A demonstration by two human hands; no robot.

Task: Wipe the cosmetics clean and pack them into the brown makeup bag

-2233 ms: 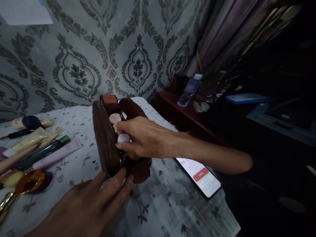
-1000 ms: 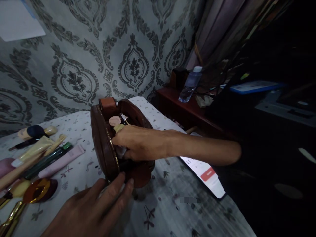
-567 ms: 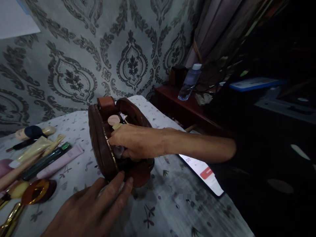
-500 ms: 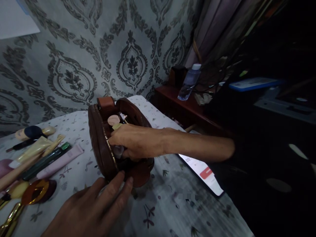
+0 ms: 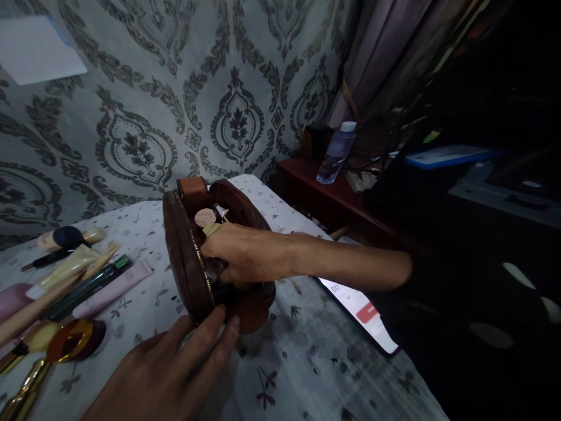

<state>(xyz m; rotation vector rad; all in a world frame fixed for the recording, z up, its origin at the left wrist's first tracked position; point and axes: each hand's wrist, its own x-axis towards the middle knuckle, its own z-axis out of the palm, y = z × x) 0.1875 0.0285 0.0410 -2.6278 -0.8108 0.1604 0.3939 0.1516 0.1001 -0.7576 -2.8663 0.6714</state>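
Note:
A brown makeup bag (image 5: 177,257) stands unzipped on the patterned sheet, its flap (image 5: 253,316) hanging at the near side. My right hand (image 5: 241,251) reaches down into it, fingers curled around something pale that I cannot make out; the fingertips are mostly hidden. Beside that hand inside the bag are a round beige compact (image 5: 205,217) and a yellowish item (image 5: 210,229). My left hand (image 5: 162,362) lies with fingers stretched out, their tips touching the bag's near edge and flap.
To the left lie a pink tube (image 5: 113,289), a dark green tube (image 5: 90,286), a gold-handled brush (image 5: 76,342) and several other cosmetics. A lit phone (image 5: 362,313) rests under my right forearm. A water bottle (image 5: 336,153) stands on a red-brown cabinet (image 5: 298,175).
The view has shifted slightly, so everything sits a little lower and further right. My right hand stays in the bag and my left hand keeps its place against it.

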